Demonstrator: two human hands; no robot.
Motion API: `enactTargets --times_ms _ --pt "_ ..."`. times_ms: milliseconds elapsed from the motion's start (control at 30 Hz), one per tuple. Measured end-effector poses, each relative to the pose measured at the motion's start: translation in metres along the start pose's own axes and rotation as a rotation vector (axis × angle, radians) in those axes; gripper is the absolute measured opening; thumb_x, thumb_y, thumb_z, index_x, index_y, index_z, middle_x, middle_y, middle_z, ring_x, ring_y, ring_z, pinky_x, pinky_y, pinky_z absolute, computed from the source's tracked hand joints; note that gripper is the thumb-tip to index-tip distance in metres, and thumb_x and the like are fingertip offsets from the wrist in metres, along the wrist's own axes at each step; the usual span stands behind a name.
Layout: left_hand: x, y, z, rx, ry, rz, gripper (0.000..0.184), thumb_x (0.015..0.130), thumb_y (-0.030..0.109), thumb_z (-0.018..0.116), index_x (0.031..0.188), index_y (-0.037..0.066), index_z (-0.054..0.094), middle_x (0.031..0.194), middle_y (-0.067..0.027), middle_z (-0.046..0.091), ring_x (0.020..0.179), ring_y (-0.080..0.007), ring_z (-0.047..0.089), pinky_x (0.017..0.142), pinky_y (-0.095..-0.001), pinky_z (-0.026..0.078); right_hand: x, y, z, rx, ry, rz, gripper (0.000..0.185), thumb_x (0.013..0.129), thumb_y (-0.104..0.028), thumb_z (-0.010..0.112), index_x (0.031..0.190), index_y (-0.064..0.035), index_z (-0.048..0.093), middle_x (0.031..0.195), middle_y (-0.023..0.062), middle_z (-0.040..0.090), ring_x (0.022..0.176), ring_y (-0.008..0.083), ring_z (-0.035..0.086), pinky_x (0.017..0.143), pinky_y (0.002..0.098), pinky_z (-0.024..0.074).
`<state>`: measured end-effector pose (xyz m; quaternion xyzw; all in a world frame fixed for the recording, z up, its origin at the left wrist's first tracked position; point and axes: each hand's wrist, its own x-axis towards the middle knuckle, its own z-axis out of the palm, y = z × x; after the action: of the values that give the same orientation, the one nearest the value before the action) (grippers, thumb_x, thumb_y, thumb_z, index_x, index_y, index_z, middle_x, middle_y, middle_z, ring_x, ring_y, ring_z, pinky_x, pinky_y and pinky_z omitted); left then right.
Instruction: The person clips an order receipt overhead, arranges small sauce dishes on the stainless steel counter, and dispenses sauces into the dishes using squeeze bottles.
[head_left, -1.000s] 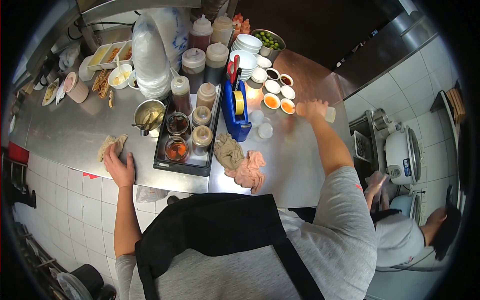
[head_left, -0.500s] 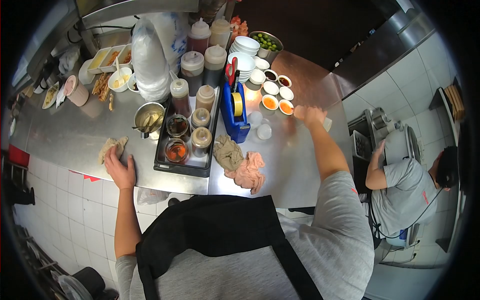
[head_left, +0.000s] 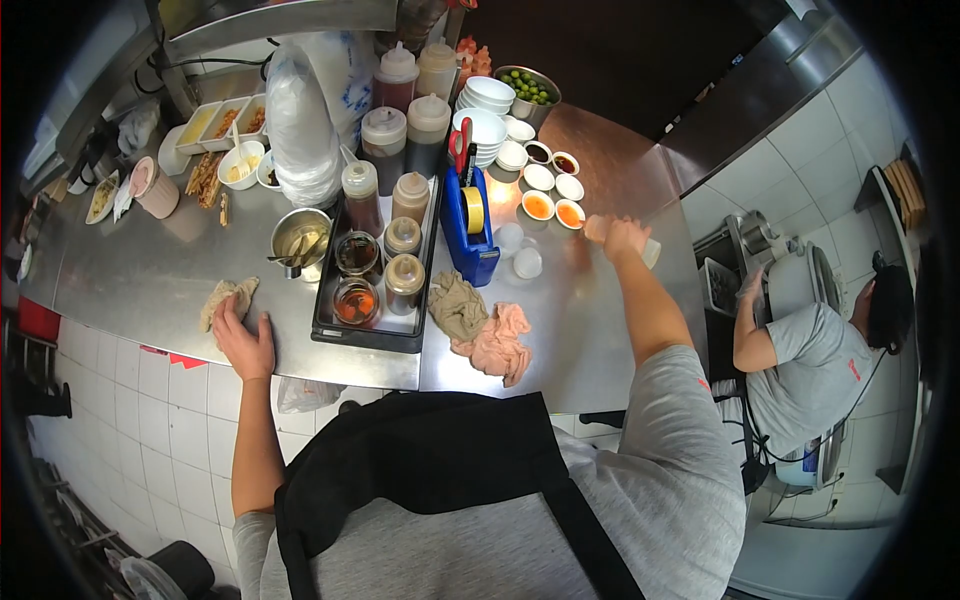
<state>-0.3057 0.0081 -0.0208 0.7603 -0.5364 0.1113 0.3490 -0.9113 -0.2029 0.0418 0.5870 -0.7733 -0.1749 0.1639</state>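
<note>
On the left of the steel counter, my left hand [head_left: 243,340] lies with its fingers over a crumpled beige cloth [head_left: 226,298], thumb apart. My right hand [head_left: 626,240] is wrapped round what looks like a translucent bottle [head_left: 652,254], tilted sideways. Orange contents show at the end nearest the cups. That end is close beside a small white cup of orange sauce [head_left: 569,214]; I cannot make out any stream. Another cup of orange sauce [head_left: 537,206] stands to its left. Behind them are white cups [head_left: 538,177] and cups of dark sauce [head_left: 566,163].
A black tray [head_left: 368,339] of sauce bottles and jars fills the middle, beside a blue tape dispenser [head_left: 470,225]. Two crumpled cloths [head_left: 497,345] lie near the front edge. Stacked white bowls [head_left: 481,130] and a pot of green limes [head_left: 530,88] stand behind. A co-worker [head_left: 815,365] is at the right.
My right hand and the bottle have shifted slightly away from the cup of orange sauce. My left hand stays on the cloth. The co-worker's arm and head have moved a little.
</note>
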Motion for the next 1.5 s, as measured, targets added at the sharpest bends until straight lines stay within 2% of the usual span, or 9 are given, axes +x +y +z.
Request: enactTargets --times_ms 100,200,400,467,733,1133,1200,1333,1500 --pt "0.000 0.001 -0.001 0.005 -0.006 -0.013 0.058 0.075 0.016 0.069 0.128 0.007 0.045 0.129 -0.0157 0.046 0.123 -0.0366 0.039 0.106 -0.0466 0.029 0.000 0.003 0.012 0.067 0.081 0.008 0.036 0.082 -0.024 0.061 0.118 -0.0222 0.061 0.119 0.0032 0.061 0.112 0.0228 0.056 0.097 0.0486 0.0372" --pt "0.000 0.001 -0.001 0.004 -0.008 -0.027 0.060 0.075 0.016 0.069 0.128 0.007 0.045 0.129 -0.0161 0.046 0.124 -0.0367 0.039 0.106 -0.0468 0.029 -0.007 0.004 0.003 0.395 -0.214 0.162 0.052 0.070 -0.022 0.075 0.119 -0.0188 0.061 0.115 0.0049 0.063 0.105 0.0280 0.060 0.094 0.0506 0.0414" --pt "-0.003 -0.006 -0.003 -0.172 0.034 -0.024 0.065 0.074 0.016 0.070 0.133 0.007 0.042 0.136 -0.0192 0.037 0.126 -0.0385 0.036 0.107 -0.0460 0.028 0.013 0.007 0.071 1.578 -0.041 0.254 0.072 0.059 -0.006 0.079 0.123 -0.0099 0.044 0.101 0.0114 0.062 0.095 0.0256 0.061 0.084 0.0407 0.0497" --pt "0.000 -0.006 -0.015 -0.148 0.019 0.024 0.067 0.074 0.015 0.070 0.134 0.008 0.041 0.140 -0.0205 0.032 0.128 -0.0396 0.033 0.107 -0.0455 0.027 0.004 0.003 0.024 1.706 0.104 0.195 0.063 0.066 -0.007 0.076 0.118 -0.0077 0.041 0.101 0.0075 0.060 0.088 0.0202 0.061 0.070 0.0350 0.0514" --pt "0.127 -0.002 -0.045 -0.358 0.049 0.224 0.059 0.078 0.011 0.068 0.132 0.007 0.044 0.136 -0.0195 0.038 0.125 -0.0380 0.036 0.105 -0.0454 0.031 -0.047 -0.096 -0.174 2.386 0.170 -0.377 0.068 0.069 -0.002 0.077 0.124 -0.0073 0.038 0.115 0.0089 0.052 0.101 0.0203 0.056 0.087 0.0348 0.0475" --pt "0.363 0.028 0.113 -0.162 -0.513 0.668 0.029 0.075 0.003 0.063 0.104 0.005 0.061 0.112 -0.0181 0.060 0.099 -0.0364 0.060 0.085 -0.0434 0.049 -0.044 -0.227 -0.177 1.341 0.134 -0.424 0.073 0.058 -0.013 0.085 0.122 -0.0068 0.049 0.111 0.0088 0.061 0.102 0.0202 0.058 0.090 0.0326 0.0463" --pt "0.383 0.031 0.164 0.001 -0.598 0.744 0.024 0.084 0.012 0.054 0.106 0.008 0.061 0.115 -0.0199 0.059 0.103 -0.0363 0.059 0.087 -0.0440 0.049 -0.043 -0.226 -0.170 1.490 -0.049 -0.387 0.072 0.061 -0.011 0.083 0.124 -0.0077 0.049 0.112 0.0095 0.061 0.102 0.0210 0.059 0.088 0.0325 0.0476" --pt "0.401 0.022 0.272 -0.233 -0.107 0.763 0.024 0.089 0.017 0.051 0.107 0.007 0.063 0.109 -0.0174 0.064 0.098 -0.0333 0.062 0.084 -0.0430 0.050 -0.083 -0.191 -0.214 1.420 0.055 -0.274 0.072 0.066 -0.007 0.080 0.130 -0.0112 0.049 0.118 0.0081 0.055 0.107 0.0223 0.056 0.088 0.0365 0.0486" --pt "0.409 0.018 0.281 -0.137 -0.194 0.735 0.022 0.086 0.013 0.054 0.105 0.006 0.064 0.106 -0.0165 0.065 0.094 -0.0321 0.063 0.081 -0.0414 0.050 -0.153 -0.141 -0.190 1.468 0.089 0.000 0.055 0.073 -0.007 0.075 0.124 -0.0097 0.055 0.120 0.0043 0.058 0.110 0.0194 0.054 0.089 0.0347 0.0477"
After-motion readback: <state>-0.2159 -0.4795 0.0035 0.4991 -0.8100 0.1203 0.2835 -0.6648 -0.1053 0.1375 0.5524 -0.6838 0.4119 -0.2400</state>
